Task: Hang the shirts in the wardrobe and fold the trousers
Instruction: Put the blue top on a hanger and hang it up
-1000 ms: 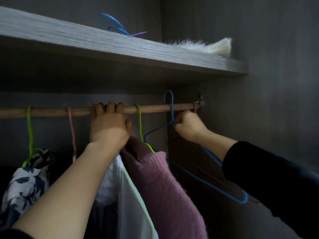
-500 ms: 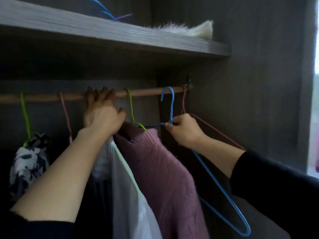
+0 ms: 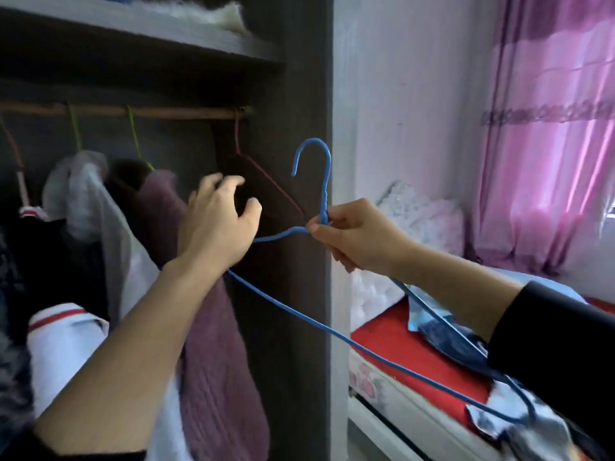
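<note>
My right hand pinches an empty blue wire hanger at its neck, holding it in front of the wardrobe's right edge, off the wooden rail. My left hand hovers beside it with loosely curled fingers and holds nothing. On the rail hang a mauve knitted top on a green hanger, a white garment, and an empty red hanger. A bluish garment lies on the bed at the right.
The wardrobe's dark side panel stands between the rail and the bed with its red cover. A shelf runs above the rail. Pink curtains hang at the far right. More clothes crowd the lower left.
My right hand lifted the blue hanger off the rail and pulled it out to the right. My left hand let go of the rail and dropped. The view swung right toward the bed.
</note>
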A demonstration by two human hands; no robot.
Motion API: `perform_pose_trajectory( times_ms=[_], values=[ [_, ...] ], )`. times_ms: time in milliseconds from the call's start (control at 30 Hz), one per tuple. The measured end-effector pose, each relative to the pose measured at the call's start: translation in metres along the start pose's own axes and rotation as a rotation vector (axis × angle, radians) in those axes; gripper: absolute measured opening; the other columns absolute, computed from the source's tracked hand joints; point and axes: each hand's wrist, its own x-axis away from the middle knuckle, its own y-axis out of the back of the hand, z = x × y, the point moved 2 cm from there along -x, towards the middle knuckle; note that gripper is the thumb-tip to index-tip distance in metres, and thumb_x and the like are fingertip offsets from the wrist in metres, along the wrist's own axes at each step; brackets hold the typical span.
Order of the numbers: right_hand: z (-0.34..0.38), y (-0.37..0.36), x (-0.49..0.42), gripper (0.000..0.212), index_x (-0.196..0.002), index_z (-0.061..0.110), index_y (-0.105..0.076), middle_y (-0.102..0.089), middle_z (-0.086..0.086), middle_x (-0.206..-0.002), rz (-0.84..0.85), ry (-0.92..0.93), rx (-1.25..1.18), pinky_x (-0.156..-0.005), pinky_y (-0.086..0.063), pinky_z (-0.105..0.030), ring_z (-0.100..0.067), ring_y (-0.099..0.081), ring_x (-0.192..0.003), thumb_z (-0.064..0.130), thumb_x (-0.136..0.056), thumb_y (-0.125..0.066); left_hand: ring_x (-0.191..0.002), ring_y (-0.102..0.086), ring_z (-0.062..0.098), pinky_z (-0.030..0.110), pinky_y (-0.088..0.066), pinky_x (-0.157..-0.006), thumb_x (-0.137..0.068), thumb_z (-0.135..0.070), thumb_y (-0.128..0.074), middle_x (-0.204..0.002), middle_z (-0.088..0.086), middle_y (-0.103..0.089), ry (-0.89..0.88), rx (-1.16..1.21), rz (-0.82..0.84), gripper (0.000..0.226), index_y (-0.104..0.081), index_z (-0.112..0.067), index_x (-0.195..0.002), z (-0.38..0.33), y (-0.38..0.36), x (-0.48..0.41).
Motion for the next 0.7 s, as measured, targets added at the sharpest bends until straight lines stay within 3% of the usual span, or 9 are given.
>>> perform_pose_trajectory(
  times_ms=[133, 300, 700],
  values=[
    [-0.032, 0.054, 0.077, 0.019, -0.094, 0.008, -0.072, -0.055, 0.001, -0.053, 0.049, -0.095, 0.036, -0.041, -0.037, -0.016, -0.008, -0.048, -0.041, 0.023, -0.094, -0.060, -0.119, -0.047, 0.028, 0.042, -0.043, -0.093, -0.092, -0.030, -0.050, -0.132, 0.007, -0.049, -0.092, 0.101, 0.038, 0.038, -0.056, -0.014, -0.125, -0.069, -0.032, 0.061],
    [-0.102, 0.116, 0.172, 0.012, -0.095, 0.008, -0.074, -0.056, -0.002, -0.056, 0.027, -0.310, 0.018, -0.041, -0.037, -0.018, -0.008, -0.046, -0.042, 0.015, -0.090, -0.065, -0.120, -0.045, 0.026, 0.039, -0.042, -0.093, -0.093, -0.029, -0.048, -0.132, 0.007, -0.048, -0.152, 0.182, 0.248, 0.035, -0.055, -0.015, -0.125, -0.159, -0.103, 0.133],
    [-0.295, 0.233, 0.370, 0.013, -0.093, 0.010, -0.075, -0.058, -0.005, -0.061, -0.325, -0.807, -0.157, -0.041, -0.036, -0.018, -0.008, -0.047, -0.044, 0.006, -0.085, -0.066, -0.121, -0.045, 0.029, 0.034, -0.036, -0.100, -0.090, -0.025, -0.052, -0.131, 0.011, -0.050, -0.277, 0.395, 0.873, 0.036, -0.057, -0.016, -0.124, -0.360, -0.328, 0.284]
  ],
)
